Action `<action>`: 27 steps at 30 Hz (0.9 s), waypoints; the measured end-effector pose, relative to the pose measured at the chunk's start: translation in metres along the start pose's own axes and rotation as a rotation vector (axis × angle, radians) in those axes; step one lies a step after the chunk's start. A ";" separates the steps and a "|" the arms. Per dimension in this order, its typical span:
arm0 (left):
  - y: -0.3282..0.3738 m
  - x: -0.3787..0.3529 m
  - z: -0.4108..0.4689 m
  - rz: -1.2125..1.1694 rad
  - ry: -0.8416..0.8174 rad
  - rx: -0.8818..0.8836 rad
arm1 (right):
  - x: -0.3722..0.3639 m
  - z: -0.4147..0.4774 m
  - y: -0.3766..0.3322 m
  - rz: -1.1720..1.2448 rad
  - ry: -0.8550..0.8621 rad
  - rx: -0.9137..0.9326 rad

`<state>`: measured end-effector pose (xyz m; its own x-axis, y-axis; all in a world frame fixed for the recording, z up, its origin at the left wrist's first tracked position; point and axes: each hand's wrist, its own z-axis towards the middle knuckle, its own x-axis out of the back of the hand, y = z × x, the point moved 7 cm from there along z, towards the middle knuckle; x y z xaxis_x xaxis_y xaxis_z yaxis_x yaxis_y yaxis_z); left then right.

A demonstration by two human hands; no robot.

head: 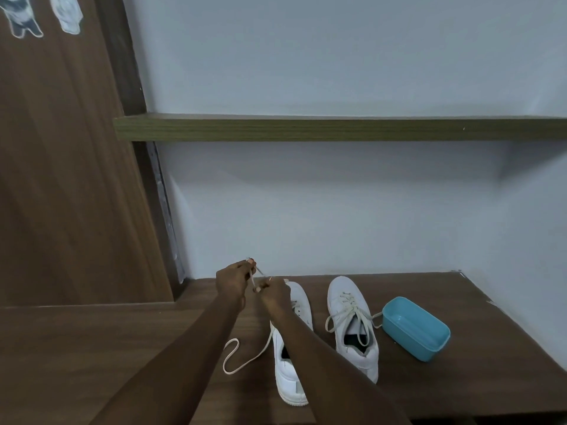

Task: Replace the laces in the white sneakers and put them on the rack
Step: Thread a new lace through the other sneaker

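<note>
Low centre of the frame, both hands pinch one lace [254, 279]: left hand [232, 282] upper, right hand [274, 294] just below. The near sneaker [290, 372] lies under the right forearm.

"What's that at four o'clock?"
"A turquoise tub [408, 343], open side up, on the brown wooden top [92, 348]."
"And up at eleven?"
"Two stickers [21, 16] on a wood panel [61, 148]."
</note>
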<state>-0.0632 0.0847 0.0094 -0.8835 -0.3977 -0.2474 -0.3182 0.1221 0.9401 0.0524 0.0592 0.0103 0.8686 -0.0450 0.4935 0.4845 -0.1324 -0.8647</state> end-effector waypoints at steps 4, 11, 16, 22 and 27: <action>0.015 0.000 0.004 -0.019 -0.008 -0.047 | -0.012 -0.009 0.022 -0.427 -0.080 0.061; 0.035 0.005 0.007 0.037 0.049 -0.133 | -0.016 -0.021 0.031 -0.757 -0.169 0.148; 0.024 0.005 0.005 0.157 -0.004 -0.109 | 0.000 -0.002 -0.020 -0.083 -0.026 0.127; 0.019 -0.004 -0.004 0.108 -0.104 -0.014 | -0.001 0.004 -0.021 0.383 0.015 -0.013; 0.025 0.005 0.006 0.123 -0.057 -0.061 | -0.017 0.000 -0.007 -0.169 -0.138 0.118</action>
<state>-0.0776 0.0910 0.0300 -0.9333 -0.3303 -0.1408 -0.1864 0.1109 0.9762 0.0345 0.0611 0.0076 0.7762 0.1045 0.6217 0.6259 -0.0093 -0.7799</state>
